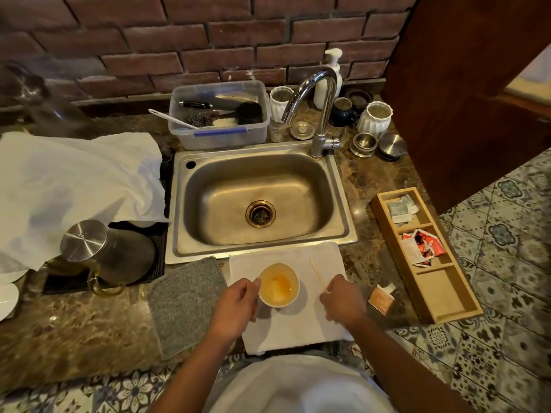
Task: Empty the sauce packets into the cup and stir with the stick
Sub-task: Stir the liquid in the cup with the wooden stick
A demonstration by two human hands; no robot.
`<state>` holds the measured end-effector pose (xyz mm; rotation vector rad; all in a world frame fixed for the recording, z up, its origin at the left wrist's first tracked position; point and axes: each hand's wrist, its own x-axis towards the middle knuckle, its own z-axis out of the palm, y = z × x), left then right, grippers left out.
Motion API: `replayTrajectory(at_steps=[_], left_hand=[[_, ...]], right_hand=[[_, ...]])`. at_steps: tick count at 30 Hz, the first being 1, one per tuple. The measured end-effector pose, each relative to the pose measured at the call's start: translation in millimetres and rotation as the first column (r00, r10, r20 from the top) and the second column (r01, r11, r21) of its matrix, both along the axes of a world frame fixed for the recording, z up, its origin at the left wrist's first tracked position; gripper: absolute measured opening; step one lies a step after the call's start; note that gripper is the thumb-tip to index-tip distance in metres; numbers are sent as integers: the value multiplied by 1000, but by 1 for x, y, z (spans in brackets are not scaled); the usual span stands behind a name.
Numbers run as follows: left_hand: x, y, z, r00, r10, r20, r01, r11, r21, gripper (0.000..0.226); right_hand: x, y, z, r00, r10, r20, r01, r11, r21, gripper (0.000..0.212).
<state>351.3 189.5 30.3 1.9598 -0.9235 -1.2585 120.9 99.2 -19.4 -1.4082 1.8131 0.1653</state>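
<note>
A white cup (278, 285) with orange-yellow sauce in its bottom stands on a white cloth (298, 326) in front of the sink. My left hand (235, 305) grips the cup's left rim. My right hand (343, 299) pinches the lower end of a thin wooden stick (317, 274), which lies slanted on the cloth to the right of the cup, outside it. A brown sauce packet (381, 299) with a torn white tab lies on the counter right of the cloth.
A wooden tray (441, 311) at the right holds white packets (401, 210) and torn red packets (423, 247). Steel sink (340, 204) behind the cloth, grey mat (185, 299) at the left, steel-lidded jug (104, 254) and a white cloth farther left.
</note>
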Motion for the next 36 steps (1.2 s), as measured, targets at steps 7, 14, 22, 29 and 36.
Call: replayTrajectory(at_steps=[7, 14, 22, 29, 36], left_hand=[[3, -1, 0, 999, -51, -9, 51, 998, -24, 43], [4, -3, -2, 998, -38, -51, 37, 999, -4, 45], [3, -5, -2, 996, 0, -94, 2, 1000, 20, 44], [3, -4, -2, 995, -6, -101, 9, 999, 31, 44], [3, -4, -4, 996, -16, -92, 18, 1000, 21, 44]], right_hand=[[0, -4, -3, 999, 29, -31, -28, 999, 21, 16], [6, 7, -7, 1000, -21, -11, 20, 999, -34, 20], [3, 11, -10, 996, 51, -75, -56, 996, -75, 17], [-9, 11, -10, 981, 143, -129, -165, 971, -173, 20], [-18, 12, -1, 998, 62, 26, -50, 944, -327, 13]])
